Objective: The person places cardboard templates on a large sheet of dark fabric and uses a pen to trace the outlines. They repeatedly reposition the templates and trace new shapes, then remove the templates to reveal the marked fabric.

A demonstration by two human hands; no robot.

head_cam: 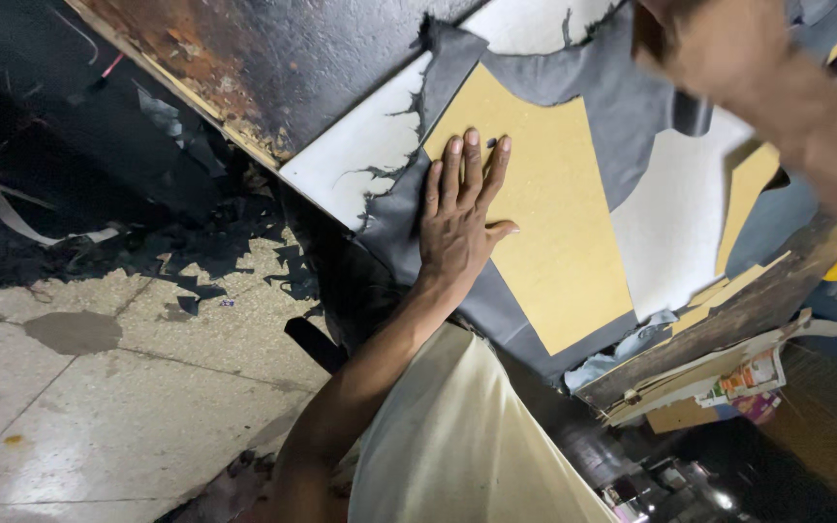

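My left hand lay flat, fingers together, on the yellow pattern card over grey leather; my right hand was blurred, grip unclear.

L hand flat, palm down, fingers straight & close together pointing up-frame, thumb splayed out to the side. Wrist straight, in line w/ forearm; bare L forearm runs down-frame to a bent elbow near the bottom edge, beside the torso in a pale top. R hand up at the top edge, blurred, partly cut off by the frame, looks curled but can't tell its grip. R forearm bare, also blurred, slants from the hand down to the right edge. Both hands well apart.
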